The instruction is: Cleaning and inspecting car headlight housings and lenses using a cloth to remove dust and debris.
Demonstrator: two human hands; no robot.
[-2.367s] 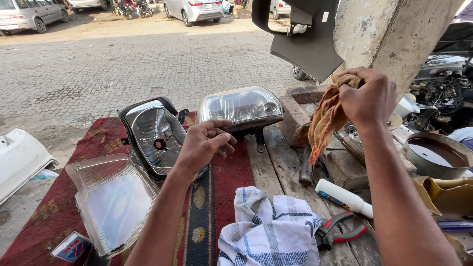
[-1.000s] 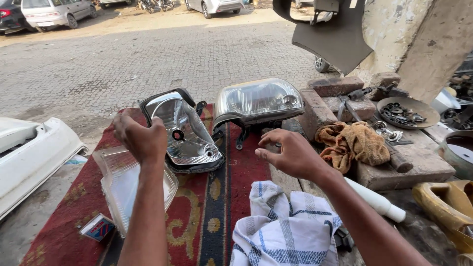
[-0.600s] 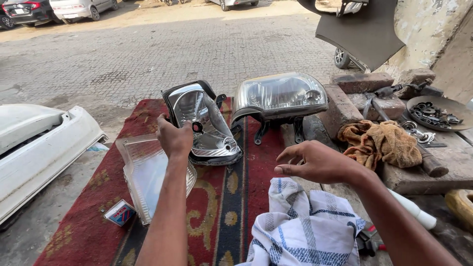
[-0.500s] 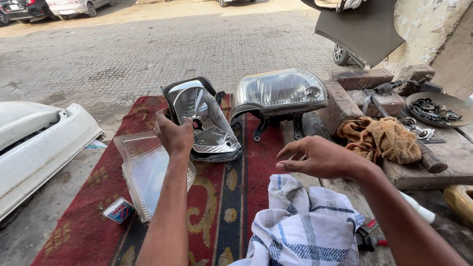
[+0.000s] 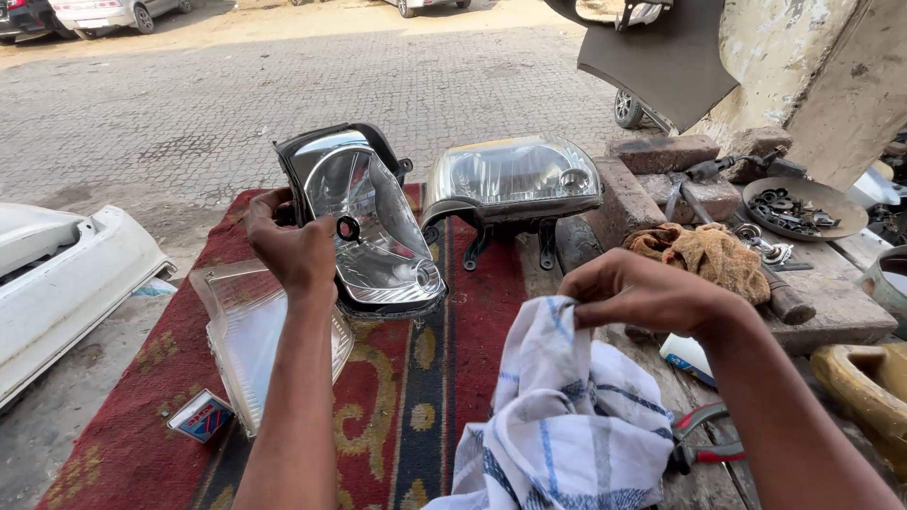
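- The left hand [image 5: 288, 247] grips the open headlamp [image 5: 364, 227] by its dark left rim, fingers wrapped over the edge. The unit stands tilted on the rug [image 5: 397, 378], reflector facing the camera.
- The right hand [image 5: 642, 295] pinches the top fold of the cloth [image 5: 557, 425] between thumb and fingers. The cloth hangs lifted, well to the right of the reflector and not touching it.
- The step in hand appears to be wiping the reflector bowl. Judgement: bunch the cloth into a soft pad first, so that no loose corner drags.
- Keep the grip on the housing rim only. Fingers on the mirrored surface would likely leave marks.
- The small bulb shield at the centre of the reflector looks delicate. Work around it with light pressure.
- Hold the unit firm against the rug while wiping, as it rests on its lower edge and could tip.
- The clear lens [image 5: 250, 340] lies flat just beside the left forearm. Keep the elbow off it.
- The second headlamp [image 5: 515, 179], with lens fitted, stands just right of the open unit, near it but apart. Avoid knocking it.
- Pliers [image 5: 704, 449] lie partly under the cloth. Lift the cloth clear of them.
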